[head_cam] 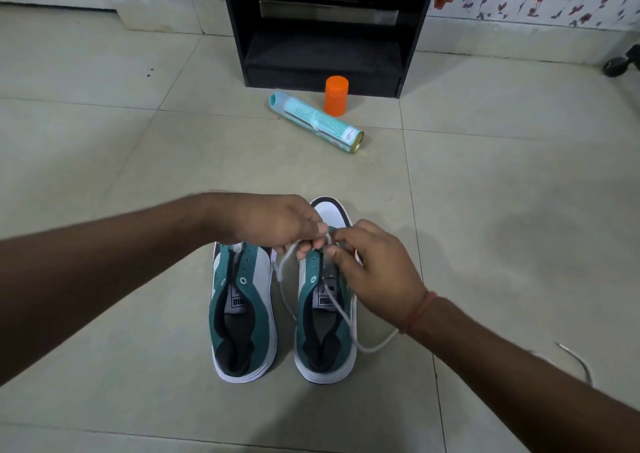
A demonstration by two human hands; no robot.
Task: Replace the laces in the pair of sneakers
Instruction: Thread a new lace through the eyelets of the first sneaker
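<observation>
Right sneaker (325, 317): white lace (341, 317) pinched by left hand (277, 222) and right hand (374, 269) near toe eyelets.

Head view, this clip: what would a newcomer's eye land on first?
First, the two hands meeting at frame centre: the left hand and right hand both pinch a white lace over the front eyelets of the right-side sneaker. Beside it stands the left-side sneaker, with no lace showing. Farther back on the tiled floor, a bright orange cap stands beside a teal spray can lying on its side.
</observation>
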